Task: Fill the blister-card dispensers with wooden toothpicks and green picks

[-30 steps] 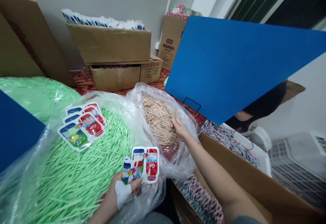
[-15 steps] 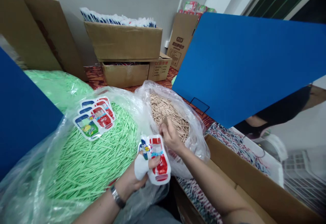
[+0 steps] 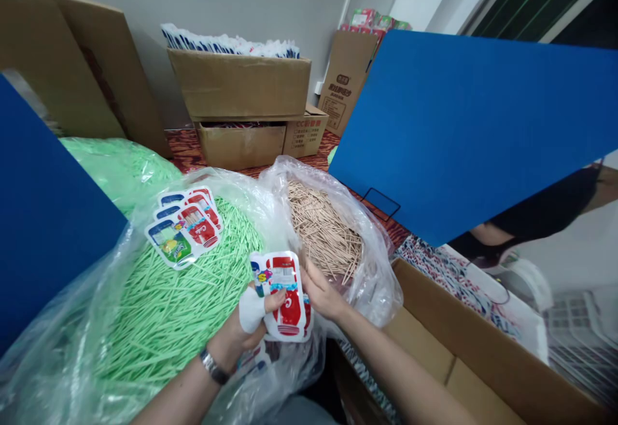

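My left hand [image 3: 258,312], with a white wrap round the thumb base, grips red, white and blue printed packets [image 3: 288,309]. Beside the packets' upper right edge, my right hand [image 3: 322,288] has its fingers pressed together; what they hold is too small to tell. Just behind it lie thin tan sticks [image 3: 326,228] in a clear plastic bag. Thin green sticks [image 3: 178,309] fill a larger clear bag at the left, and several overlapping printed packets [image 3: 186,228] rest on top of them.
Blue panels stand at the left [image 3: 48,219] and right [image 3: 473,129]. An open cardboard box [image 3: 483,341] is at the lower right. Stacked cartons [image 3: 246,87] stand by the wall, the top one full of packets. At the far right a person's dark sleeve [image 3: 545,209] shows.
My right hand has come back from the tan sticks to the packets' edge. My left hand has moved slightly left and up with the packets.
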A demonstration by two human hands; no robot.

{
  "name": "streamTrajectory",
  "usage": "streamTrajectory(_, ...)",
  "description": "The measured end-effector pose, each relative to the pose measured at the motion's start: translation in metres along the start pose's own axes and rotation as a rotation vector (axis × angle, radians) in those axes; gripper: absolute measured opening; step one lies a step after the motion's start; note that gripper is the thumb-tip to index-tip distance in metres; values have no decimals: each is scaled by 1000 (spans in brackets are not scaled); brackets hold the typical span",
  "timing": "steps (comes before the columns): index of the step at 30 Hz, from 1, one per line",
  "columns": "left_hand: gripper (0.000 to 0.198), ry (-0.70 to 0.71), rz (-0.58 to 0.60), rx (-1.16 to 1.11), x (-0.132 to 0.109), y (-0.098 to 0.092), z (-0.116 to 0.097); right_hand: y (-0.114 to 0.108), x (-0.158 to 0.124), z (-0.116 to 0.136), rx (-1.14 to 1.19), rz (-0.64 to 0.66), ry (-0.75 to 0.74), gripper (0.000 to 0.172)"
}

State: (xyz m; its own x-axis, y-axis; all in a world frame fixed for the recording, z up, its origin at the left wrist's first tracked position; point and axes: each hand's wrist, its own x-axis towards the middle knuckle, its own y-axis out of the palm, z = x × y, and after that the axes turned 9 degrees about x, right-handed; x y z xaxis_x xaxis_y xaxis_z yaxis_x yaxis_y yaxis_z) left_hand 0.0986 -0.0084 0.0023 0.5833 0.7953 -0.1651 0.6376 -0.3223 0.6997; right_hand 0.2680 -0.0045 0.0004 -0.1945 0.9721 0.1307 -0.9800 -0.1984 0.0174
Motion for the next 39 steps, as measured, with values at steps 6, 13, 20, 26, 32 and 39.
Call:
streamTrajectory(6, 36, -50, -43, -12, 1, 4, 8, 10, 0, 5, -43, 80, -43, 31)
streamTrajectory(13, 34, -55, -49, 153, -3, 5, 7, -3, 6, 5, 197, -171, 40, 31)
streamTrajectory(20, 31, 6, -240, 429, -12, -16, 12, -16, 16, -2, 641, -368, 215, 39)
streamTrajectory(26, 31, 79, -481, 615, -13, -16, 12, -13, 15, 6, 538, -291, 178, 39)
streamTrajectory(32, 22, 228, -476, 780, -16, -19, 17, 13, 18, 37, 359, -277, -87, 26)
streamTrajectory(39, 13, 463, -480, 1087, -18, -18, 12, 58, 18, 54, 42, -255, -288, 20)
